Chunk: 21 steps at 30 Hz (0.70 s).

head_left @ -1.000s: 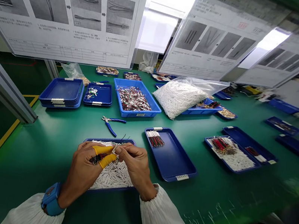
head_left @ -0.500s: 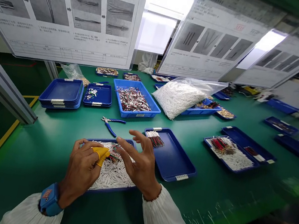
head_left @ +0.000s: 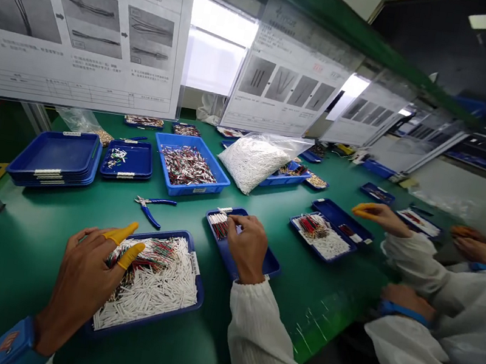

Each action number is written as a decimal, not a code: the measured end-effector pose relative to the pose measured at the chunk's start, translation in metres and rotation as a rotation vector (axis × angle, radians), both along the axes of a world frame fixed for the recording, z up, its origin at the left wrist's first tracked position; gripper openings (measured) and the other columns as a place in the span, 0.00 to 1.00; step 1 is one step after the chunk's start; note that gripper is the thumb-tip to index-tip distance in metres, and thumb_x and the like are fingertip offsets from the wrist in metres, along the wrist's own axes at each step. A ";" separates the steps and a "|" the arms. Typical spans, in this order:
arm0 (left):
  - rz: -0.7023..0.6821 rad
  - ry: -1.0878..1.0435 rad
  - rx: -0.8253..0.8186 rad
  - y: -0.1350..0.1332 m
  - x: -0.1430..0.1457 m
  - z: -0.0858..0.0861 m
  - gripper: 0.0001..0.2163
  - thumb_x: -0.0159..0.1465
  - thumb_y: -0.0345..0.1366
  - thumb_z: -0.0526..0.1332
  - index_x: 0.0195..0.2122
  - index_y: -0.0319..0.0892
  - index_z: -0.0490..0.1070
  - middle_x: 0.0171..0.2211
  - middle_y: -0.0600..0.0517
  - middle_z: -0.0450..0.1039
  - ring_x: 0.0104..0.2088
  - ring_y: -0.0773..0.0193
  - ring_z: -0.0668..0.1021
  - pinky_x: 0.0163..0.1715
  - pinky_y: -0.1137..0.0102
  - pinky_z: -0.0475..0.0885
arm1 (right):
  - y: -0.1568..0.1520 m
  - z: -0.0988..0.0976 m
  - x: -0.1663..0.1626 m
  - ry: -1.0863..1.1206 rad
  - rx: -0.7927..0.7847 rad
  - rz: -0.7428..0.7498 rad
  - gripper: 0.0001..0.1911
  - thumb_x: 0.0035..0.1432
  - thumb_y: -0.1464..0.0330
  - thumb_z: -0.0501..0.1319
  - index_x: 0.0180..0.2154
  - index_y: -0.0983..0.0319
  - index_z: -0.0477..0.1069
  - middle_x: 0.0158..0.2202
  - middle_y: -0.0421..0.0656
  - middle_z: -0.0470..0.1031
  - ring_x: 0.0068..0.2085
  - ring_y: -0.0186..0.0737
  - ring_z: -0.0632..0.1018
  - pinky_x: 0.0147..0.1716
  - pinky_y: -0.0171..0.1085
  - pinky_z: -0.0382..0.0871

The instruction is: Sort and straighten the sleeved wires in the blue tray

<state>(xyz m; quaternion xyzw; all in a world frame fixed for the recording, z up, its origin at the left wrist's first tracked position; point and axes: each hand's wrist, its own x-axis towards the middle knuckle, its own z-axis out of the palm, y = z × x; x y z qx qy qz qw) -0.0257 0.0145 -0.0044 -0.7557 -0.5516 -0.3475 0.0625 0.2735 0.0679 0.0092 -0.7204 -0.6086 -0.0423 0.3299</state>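
My left hand [head_left: 88, 271], with yellow finger cots on the thumb and a finger, is over the left side of a blue tray [head_left: 201, 295]. Its thumb and finger are apart, with nothing visible between them. Loose white sleeves [head_left: 161, 289] fill that tray, and a heap of thin red, green and black wires [head_left: 157, 254] lies on them. To the right, my right hand [head_left: 249, 244] is closed in a pinch over another blue tray [head_left: 270, 265]. Its fingertips are at a row of white-ended wires [head_left: 220, 226]; whatever they hold is hidden.
Blue-handled cutters [head_left: 150, 210] lie behind the sleeve tray. Further back are stacked blue trays [head_left: 56, 155], a bin of wire pieces [head_left: 193, 165] and a bag of white sleeves [head_left: 253, 162]. Co-workers' hands [head_left: 385, 218] and sleeves are at the right.
My right hand has left the sleeve tray and moved right to the wire-row tray, its fingers closing. My left hand has opened. The view has turned right, bringing co-workers' arms into sight.
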 end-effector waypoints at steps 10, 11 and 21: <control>-0.024 0.028 -0.012 -0.001 0.000 -0.001 0.11 0.65 0.42 0.58 0.27 0.46 0.73 0.30 0.48 0.80 0.37 0.48 0.81 0.52 0.49 0.66 | 0.018 -0.024 0.001 -0.104 -0.160 -0.107 0.13 0.64 0.69 0.59 0.37 0.62 0.84 0.37 0.55 0.81 0.40 0.53 0.78 0.36 0.42 0.65; -0.026 0.028 -0.019 -0.001 0.001 -0.001 0.11 0.65 0.41 0.59 0.27 0.46 0.73 0.31 0.47 0.80 0.38 0.49 0.81 0.52 0.49 0.66 | 0.019 -0.025 0.002 -0.103 -0.162 -0.104 0.12 0.63 0.68 0.60 0.37 0.62 0.84 0.38 0.56 0.81 0.41 0.54 0.78 0.36 0.43 0.66; 0.005 -0.004 -0.073 -0.004 0.003 0.009 0.08 0.62 0.33 0.59 0.33 0.46 0.79 0.38 0.46 0.83 0.43 0.48 0.81 0.54 0.47 0.65 | 0.003 -0.018 -0.019 0.046 -0.044 0.375 0.10 0.64 0.67 0.63 0.44 0.62 0.81 0.39 0.47 0.80 0.41 0.45 0.78 0.43 0.40 0.70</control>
